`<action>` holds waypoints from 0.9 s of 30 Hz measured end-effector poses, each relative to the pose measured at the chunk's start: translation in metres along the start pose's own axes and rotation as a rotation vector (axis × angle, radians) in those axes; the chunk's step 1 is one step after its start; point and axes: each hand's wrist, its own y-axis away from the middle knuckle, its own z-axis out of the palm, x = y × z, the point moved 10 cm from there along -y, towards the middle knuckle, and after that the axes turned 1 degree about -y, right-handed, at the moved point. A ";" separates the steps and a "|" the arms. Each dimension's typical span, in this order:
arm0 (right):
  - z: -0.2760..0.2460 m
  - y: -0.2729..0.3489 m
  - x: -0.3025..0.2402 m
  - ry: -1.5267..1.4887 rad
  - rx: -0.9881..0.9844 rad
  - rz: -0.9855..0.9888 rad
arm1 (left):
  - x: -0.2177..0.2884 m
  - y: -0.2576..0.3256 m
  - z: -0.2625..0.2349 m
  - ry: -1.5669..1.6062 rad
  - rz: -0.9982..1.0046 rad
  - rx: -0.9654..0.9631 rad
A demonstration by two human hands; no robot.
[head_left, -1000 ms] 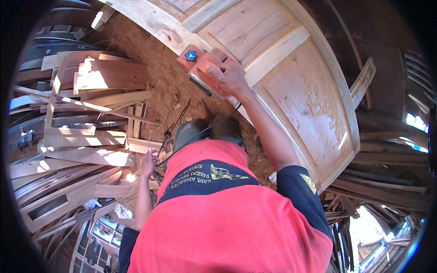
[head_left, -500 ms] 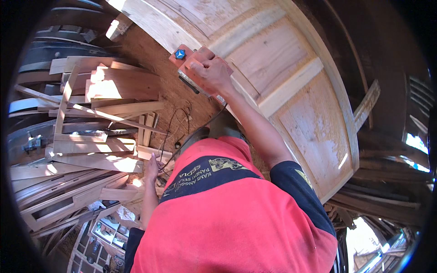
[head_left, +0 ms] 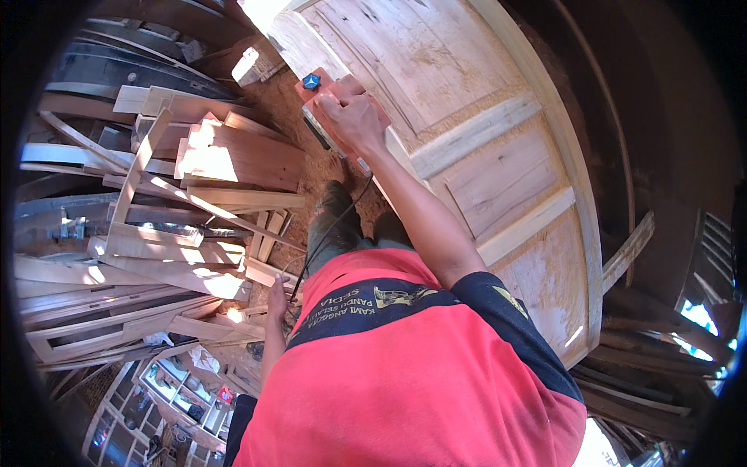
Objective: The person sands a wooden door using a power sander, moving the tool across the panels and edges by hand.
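My right hand is closed round the grip of an orange-red electric hand planer with a blue front knob. The planer rests on the near edge rail of a large wooden panelled door, which lies along my front and right. A black power cord runs from the planer's rear down past my legs. Low at my left side, my left hand is closed at this cord, its fingers partly hidden.
Sawdust covers the ground beside the door. At left lie a stack of planks, a loose wooden frame and several long boards. A compartmented tray with small items stands at lower left. A wood block is near the door's far end.
My view and body have shifted along the door, so more of my legs and a foot show. The planer stays in my right hand on the door's edge; my left hand stays by the cord.
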 end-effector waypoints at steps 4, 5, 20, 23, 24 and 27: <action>0.028 -0.053 -0.023 0.005 0.006 -0.015 | 0.040 -0.031 -0.014 0.005 0.007 -0.016; 0.034 -0.065 -0.029 0.009 0.009 -0.015 | 0.054 -0.040 -0.020 0.005 0.008 -0.020; 0.133 -0.242 -0.133 -0.094 0.002 0.046 | 0.235 -0.143 -0.142 -0.043 0.066 0.013; 0.156 -0.279 -0.142 -0.117 0.004 0.073 | 0.245 -0.152 -0.150 -0.004 0.037 -0.034; 0.162 -0.292 -0.144 -0.102 0.022 0.052 | 0.247 -0.154 -0.154 -0.004 0.029 -0.024; 0.178 -0.318 -0.168 -0.031 0.028 0.004 | 0.255 -0.150 -0.155 0.035 0.036 0.013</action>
